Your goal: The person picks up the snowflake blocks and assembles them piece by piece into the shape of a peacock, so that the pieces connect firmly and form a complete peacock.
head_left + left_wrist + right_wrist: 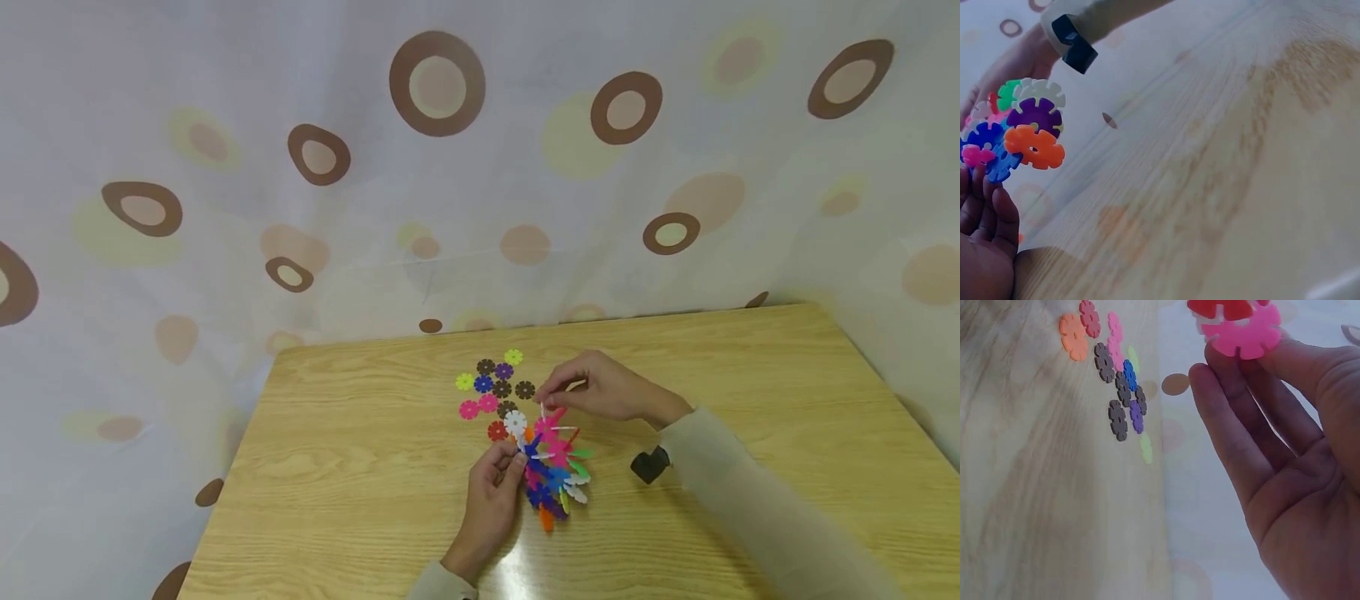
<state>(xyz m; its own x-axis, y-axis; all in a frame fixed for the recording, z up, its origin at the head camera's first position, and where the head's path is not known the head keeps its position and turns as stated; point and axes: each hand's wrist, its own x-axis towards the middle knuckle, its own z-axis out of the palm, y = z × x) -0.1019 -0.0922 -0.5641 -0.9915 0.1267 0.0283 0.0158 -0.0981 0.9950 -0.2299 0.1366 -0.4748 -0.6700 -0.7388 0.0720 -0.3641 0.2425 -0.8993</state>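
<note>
The left hand (491, 487) pinches the flower bunch (557, 478) over the table (337, 458), and the right hand (603, 388) pinches a white disc (543, 411) at its top, probably joining it, so the next push should go straight.

Indoor spot, room type unclear, wood-grain table (360, 433), pale brown-ringed cloth (480, 183) behind

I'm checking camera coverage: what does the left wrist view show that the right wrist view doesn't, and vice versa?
Only the left wrist view: the left hand, plus the black device on the right sleeve. Only the right wrist view: brown discs lying on the table. Both: the right hand, some joined discs, the table and the patterned cloth.
</note>
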